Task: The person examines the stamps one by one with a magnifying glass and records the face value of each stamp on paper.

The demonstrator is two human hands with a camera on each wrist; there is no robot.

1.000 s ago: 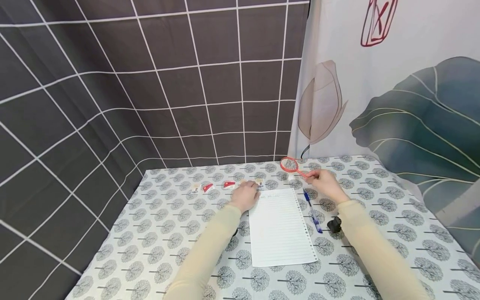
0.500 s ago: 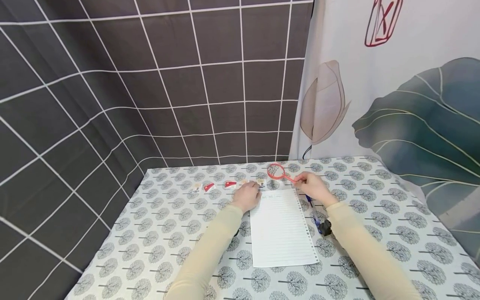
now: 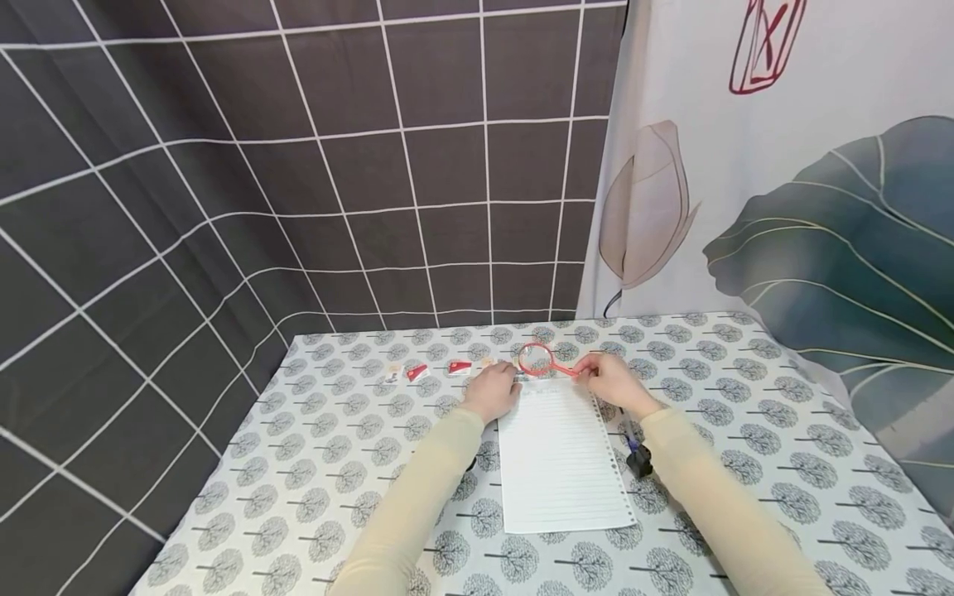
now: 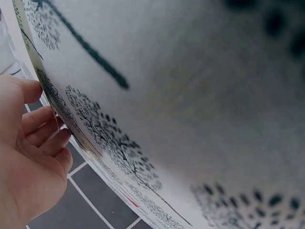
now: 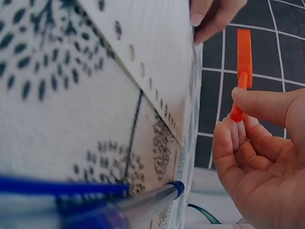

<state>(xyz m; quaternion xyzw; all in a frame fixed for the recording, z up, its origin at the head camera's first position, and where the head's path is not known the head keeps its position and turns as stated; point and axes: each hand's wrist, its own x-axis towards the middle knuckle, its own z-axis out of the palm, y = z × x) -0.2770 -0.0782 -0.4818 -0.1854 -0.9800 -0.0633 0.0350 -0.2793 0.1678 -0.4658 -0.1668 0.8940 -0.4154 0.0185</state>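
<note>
In the head view, my right hand (image 3: 613,384) pinches the handle of a red-orange magnifying glass (image 3: 551,367) between thumb and fingers. Its round lens sits over the tabletop, just beyond the top edge of a lined sheet of paper (image 3: 562,463). Seen edge-on in the right wrist view, the magnifying glass (image 5: 243,59) stands out above the thumb. My left hand (image 3: 492,392) rests at the paper's upper left corner, its fingertips down by the small cards. The left wrist view shows those fingers (image 4: 47,131) loosely bent against the surface. Faint writing runs along the sheet's top line.
Small red-and-white cards (image 3: 417,372) and pale picture cards (image 3: 393,374) lie in a row left of my left hand. A blue pen (image 5: 152,198) lies right of the paper, partly under my right wrist. A dark gridded curtain (image 3: 417,165) hangs behind the tree-patterned tablecloth (image 3: 313,463).
My right hand has brought the magnifying glass leftward and nearer, from the table's far edge to just above the paper's top. The left hand has stayed in place.
</note>
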